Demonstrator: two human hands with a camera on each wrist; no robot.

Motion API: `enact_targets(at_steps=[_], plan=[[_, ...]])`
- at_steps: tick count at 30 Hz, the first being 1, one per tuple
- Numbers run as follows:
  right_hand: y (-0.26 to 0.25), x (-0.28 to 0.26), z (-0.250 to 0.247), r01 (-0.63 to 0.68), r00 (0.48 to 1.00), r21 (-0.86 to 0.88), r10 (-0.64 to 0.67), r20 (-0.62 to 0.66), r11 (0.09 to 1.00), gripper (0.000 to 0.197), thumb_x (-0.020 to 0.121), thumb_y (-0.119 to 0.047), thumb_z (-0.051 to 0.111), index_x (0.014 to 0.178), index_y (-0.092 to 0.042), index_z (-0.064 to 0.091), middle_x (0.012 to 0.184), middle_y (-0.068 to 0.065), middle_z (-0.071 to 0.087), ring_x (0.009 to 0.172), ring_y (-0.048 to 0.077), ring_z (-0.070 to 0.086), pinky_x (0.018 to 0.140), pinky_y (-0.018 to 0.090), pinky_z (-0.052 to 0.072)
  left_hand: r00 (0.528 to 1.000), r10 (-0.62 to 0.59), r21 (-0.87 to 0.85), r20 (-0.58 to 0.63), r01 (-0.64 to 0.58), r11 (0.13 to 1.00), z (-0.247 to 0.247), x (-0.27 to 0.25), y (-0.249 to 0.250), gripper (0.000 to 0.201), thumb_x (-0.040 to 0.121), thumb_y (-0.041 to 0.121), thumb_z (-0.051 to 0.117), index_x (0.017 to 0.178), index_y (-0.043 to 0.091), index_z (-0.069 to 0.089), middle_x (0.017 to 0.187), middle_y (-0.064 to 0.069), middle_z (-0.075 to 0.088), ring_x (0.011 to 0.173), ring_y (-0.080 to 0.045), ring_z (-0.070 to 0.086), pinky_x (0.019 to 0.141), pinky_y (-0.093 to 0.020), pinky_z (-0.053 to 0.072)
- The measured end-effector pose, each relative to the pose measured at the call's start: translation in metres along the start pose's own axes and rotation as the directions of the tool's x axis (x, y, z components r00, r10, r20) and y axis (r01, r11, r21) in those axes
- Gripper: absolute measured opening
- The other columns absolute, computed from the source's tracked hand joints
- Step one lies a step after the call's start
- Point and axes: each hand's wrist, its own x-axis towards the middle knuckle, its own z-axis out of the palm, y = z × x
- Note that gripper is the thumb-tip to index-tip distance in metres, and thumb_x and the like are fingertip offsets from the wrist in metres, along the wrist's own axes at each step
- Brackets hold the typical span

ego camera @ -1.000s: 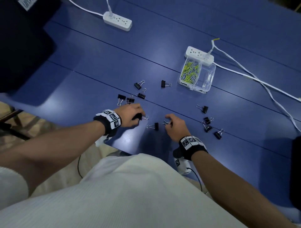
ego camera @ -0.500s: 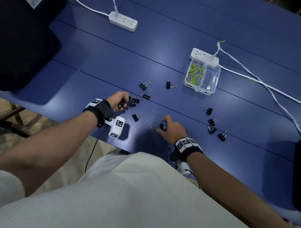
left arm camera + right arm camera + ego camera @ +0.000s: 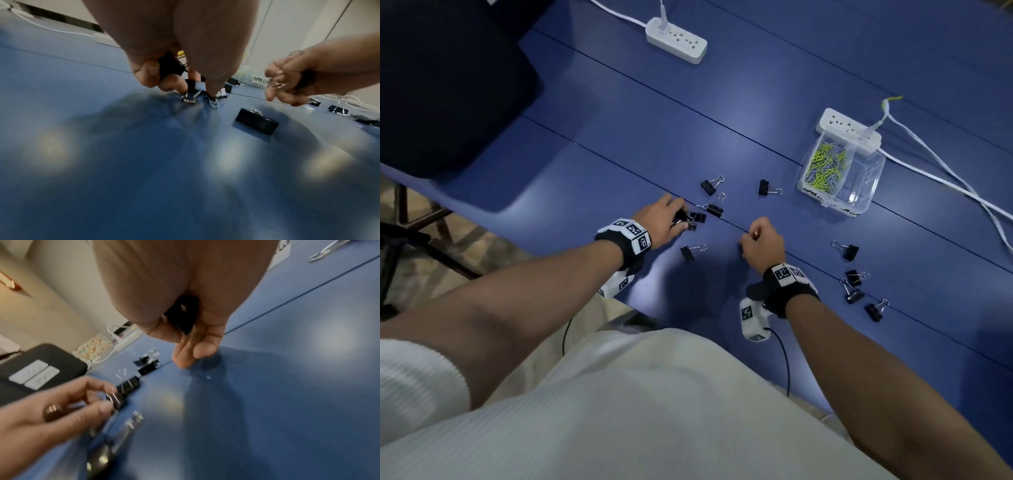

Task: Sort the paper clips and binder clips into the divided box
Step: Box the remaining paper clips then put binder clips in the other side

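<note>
Binder clips: left hand (image 3: 174, 48) grips 1 | right hand (image 3: 185, 296) grips 1, palm-hidden in head view

Only legible text I get: handwritten black lettering on the near wall of the clear divided box (image 3: 840, 171). From the left wrist camera it reads "PAPER CL", rest cut off by the right hand (image 3: 308, 78). From the head camera the same strip is too small to read. Wristbands (image 3: 628, 233) carry black-and-white square marker patterns, no letters or numbers I can make out. Nothing readable on the power strips (image 3: 676, 41).
</note>
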Motion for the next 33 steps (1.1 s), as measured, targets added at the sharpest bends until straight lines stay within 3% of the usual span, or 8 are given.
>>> enact_targets(at_steps=[2, 6, 9, 11, 14, 18, 26, 33], plan=[[-0.009, 0.012, 0.004, 0.000, 1.000, 0.094, 0.000, 0.002, 0.996, 0.027, 0.078, -0.008, 0.050, 0.083, -0.034, 0.047, 0.073, 0.003, 0.062, 0.068, 0.033, 0.061, 0.069, 0.044, 0.054, 1.000, 0.003, -0.013, -0.005, -0.003, 1.000, 0.004, 0.000, -0.002, 0.035, 0.091, 0.037, 0.052, 0.121, 0.019, 0.047, 0.115, -0.009, 0.046, 0.084, -0.034, 0.059, 0.074, -0.041, 0.051], [-0.035, 0.029, 0.005, 0.022, 0.999, 0.088, -0.025, 0.040, 0.996, 0.030, 0.085, -0.002, 0.043, 0.101, -0.017, 0.063, 0.068, -0.016, 0.050, 0.061, 0.008, 0.047, 0.065, 0.024, 0.043, 0.999, -0.016, -0.026, -0.032, 0.015, 1.000, 0.007, 0.000, 0.001, 0.042, 0.085, 0.043, 0.054, 0.121, 0.021, 0.045, 0.110, -0.005, 0.046, 0.081, -0.031, 0.058, 0.071, -0.036, 0.049], [-0.050, 0.035, 0.008, -0.012, 0.999, 0.056, 0.009, 0.047, 0.998, 0.018, 0.085, -0.023, 0.052, 0.098, -0.020, 0.064, 0.090, 0.001, 0.064, 0.083, 0.021, 0.057, 0.077, 0.030, 0.048, 1.000, -0.020, 0.056, -0.023, 0.021, 0.998, 0.007, -0.002, 0.006, 0.059, 0.079, 0.061, 0.056, 0.124, 0.025, 0.042, 0.113, -0.003, 0.046, 0.086, -0.026, 0.056, 0.073, -0.035, 0.047], [-0.052, 0.036, 0.011, 0.111, 0.993, -0.159, -0.102, 0.064, 0.981, 0.028, 0.083, -0.031, 0.057, 0.110, -0.026, 0.059, 0.104, 0.005, 0.062, 0.094, 0.025, 0.058, 0.080, 0.034, 0.049, 1.000, -0.007, 0.104, 0.000, 0.007, 0.995, 0.008, 0.000, 0.011, 0.060, 0.081, 0.063, 0.056, 0.125, 0.024, 0.041, 0.117, -0.005, 0.047, 0.090, -0.028, 0.057, 0.073, -0.036, 0.045], [-0.049, 0.035, 0.015, 0.306, 0.952, -0.493, -0.258, 0.165, 0.815, 0.039, 0.090, -0.036, 0.055, 0.128, -0.029, 0.053, 0.109, 0.011, 0.057, 0.095, 0.034, 0.060, 0.075, 0.037, 0.047, 1.000, 0.011, 0.158, -0.003, -0.010, 0.987, 0.010, 0.005, 0.019, 0.044, 0.090, 0.049, 0.051, 0.121, 0.019, 0.044, 0.121, -0.009, 0.047, 0.098, -0.035, 0.057, 0.075, -0.040, 0.045], [-0.042, 0.034, 0.020, 0.296, 0.954, -0.564, -0.265, 0.138, 0.771, 0.033, 0.094, -0.041, 0.052, 0.118, -0.019, 0.057, 0.109, 0.013, 0.055, 0.085, 0.038, 0.061, 0.066, 0.036, 0.043, 0.999, 0.045, 0.274, 0.024, -0.050, 0.960, 0.014, 0.006, 0.026, 0.044, 0.097, 0.044, 0.040, 0.132, 0.017, 0.041, 0.124, -0.013, 0.047, 0.099, -0.036, 0.057, 0.073, -0.041, 0.046], [-0.019, 0.028, 0.015, 0.256, 0.966, -0.416, -0.220, 0.134, 0.873, 0.023, 0.097, -0.033, 0.045, 0.106, -0.012, 0.045, 0.106, 0.013, 0.058, 0.087, 0.038, 0.058, 0.068, 0.038, 0.040, 0.991, 0.114, 0.423, 0.064, -0.131, 0.897, 0.009, 0.006, 0.028, 0.040, 0.101, 0.041, 0.030, 0.129, 0.014, 0.040, 0.123, -0.012, 0.049, 0.097, -0.034, 0.057, 0.072, -0.041, 0.046], [-0.001, 0.025, -0.010, 0.143, 0.990, -0.035, -0.143, 0.006, 0.989, 0.027, 0.096, -0.032, 0.052, 0.107, -0.008, 0.054, 0.098, 0.009, 0.064, 0.089, 0.024, 0.059, 0.074, 0.028, 0.040, 0.997, 0.047, 0.082, -0.053, -0.043, 0.996, 0.002, 0.003, 0.022, 0.036, 0.100, 0.042, 0.031, 0.114, 0.013, 0.046, 0.114, -0.010, 0.051, 0.091, -0.036, 0.059, 0.073, -0.042, 0.048]])
